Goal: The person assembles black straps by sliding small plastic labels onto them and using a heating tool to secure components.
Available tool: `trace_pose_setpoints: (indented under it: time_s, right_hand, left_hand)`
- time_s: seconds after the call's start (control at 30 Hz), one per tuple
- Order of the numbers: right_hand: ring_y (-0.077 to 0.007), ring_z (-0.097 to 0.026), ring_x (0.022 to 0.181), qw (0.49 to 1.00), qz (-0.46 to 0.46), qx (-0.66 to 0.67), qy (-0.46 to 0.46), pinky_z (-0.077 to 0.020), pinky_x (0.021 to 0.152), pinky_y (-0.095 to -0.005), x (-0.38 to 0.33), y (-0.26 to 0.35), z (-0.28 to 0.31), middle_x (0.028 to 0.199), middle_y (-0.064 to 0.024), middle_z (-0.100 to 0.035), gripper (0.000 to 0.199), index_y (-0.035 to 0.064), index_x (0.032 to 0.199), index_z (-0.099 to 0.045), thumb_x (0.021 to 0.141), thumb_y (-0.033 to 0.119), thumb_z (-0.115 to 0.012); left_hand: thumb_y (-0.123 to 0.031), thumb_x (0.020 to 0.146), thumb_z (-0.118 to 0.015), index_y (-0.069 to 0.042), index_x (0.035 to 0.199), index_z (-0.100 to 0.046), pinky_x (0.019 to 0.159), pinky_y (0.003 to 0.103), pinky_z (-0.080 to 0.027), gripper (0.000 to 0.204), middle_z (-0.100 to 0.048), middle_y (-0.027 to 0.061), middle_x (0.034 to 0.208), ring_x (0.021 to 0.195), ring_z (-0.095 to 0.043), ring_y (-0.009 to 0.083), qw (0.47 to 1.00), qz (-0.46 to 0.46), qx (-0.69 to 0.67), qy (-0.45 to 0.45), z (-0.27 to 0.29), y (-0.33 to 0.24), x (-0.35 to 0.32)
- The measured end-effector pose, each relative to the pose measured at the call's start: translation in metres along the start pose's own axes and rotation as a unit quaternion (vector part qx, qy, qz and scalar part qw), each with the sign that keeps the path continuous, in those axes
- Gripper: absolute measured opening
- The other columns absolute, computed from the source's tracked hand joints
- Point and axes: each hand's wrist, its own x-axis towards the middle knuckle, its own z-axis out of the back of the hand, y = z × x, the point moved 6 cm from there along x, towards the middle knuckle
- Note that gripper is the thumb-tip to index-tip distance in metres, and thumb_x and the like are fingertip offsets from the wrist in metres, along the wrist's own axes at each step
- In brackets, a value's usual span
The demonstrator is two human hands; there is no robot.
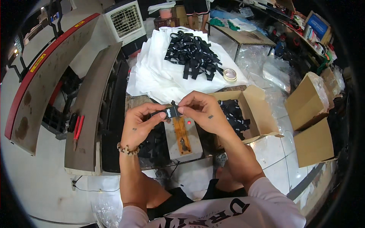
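Between both hands, a short black strip (173,112) with white print is stretched above a small pale machine (194,142). My left hand (136,123) pinches the strip's left end with thumb and fingers. At the other end, my right hand (205,113) pinches it the same way. A worn brown plate (181,133) runs along the machine's top, and a red light (189,122) glows beside it. More black strips (154,144) lie beneath my left wrist. To the right, an open cardboard box (262,112) holds many black pieces (234,114).
Beyond my hands, white sheeting (148,72) bears a heap of black strips (194,53) and a tape roll (230,75). Red-handled pliers (78,129) rest on the left bench (85,152). An air cooler (125,21) and another person's legs (195,17) are at the back.
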Motion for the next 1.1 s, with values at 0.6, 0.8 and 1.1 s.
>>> trace_pose_setpoints:
  time_s: [0.6, 0.8, 1.1]
  right_hand:
    - [-0.0062, -0.061, 0.08, 0.998, -0.065, -0.02, 0.019, -0.0506, 0.073, -0.0223, -0.003, -0.034, 0.009, 0.091, -0.0035, -0.071, 0.011, -0.0025, 0.098, -0.071, 0.087, 0.002, -0.07]
    - [-0.0077, -0.063, 0.08, 0.994, -0.093, -0.047, 0.031, -0.0517, 0.073, -0.0233, -0.003, -0.037, 0.009, 0.089, -0.0049, -0.071, 0.012, -0.0028, 0.098, -0.072, 0.087, 0.003, -0.071]
    - [-0.0079, -0.062, 0.077, 0.993, -0.105, -0.054, 0.028, -0.0514, 0.07, -0.0236, -0.003, -0.044, 0.01, 0.086, -0.0056, -0.071, 0.014, -0.003, 0.098, -0.072, 0.086, 0.004, -0.071]
  left_hand:
    - [-0.003, 0.091, -0.069, 0.001, 0.106, -0.066, 0.063, 0.022, -0.048, 0.016, -0.07, 0.0048, 0.092, 0.079, -0.063, 0.0061, 0.996, 0.077, 0.006, 0.035, -0.012, 0.035, 0.006]
    - [-0.006, 0.09, -0.07, 0.0, 0.107, -0.068, 0.059, 0.021, -0.046, 0.017, -0.071, 0.0034, 0.089, 0.075, -0.062, 0.0055, 0.997, 0.076, 0.0, 0.035, -0.011, 0.041, 0.004]
    - [-0.006, 0.091, -0.069, 0.001, 0.107, -0.069, 0.06, 0.021, -0.046, 0.018, -0.071, 0.0054, 0.088, 0.075, -0.064, 0.0069, 0.994, 0.095, 0.034, 0.041, -0.012, 0.044, 0.005]
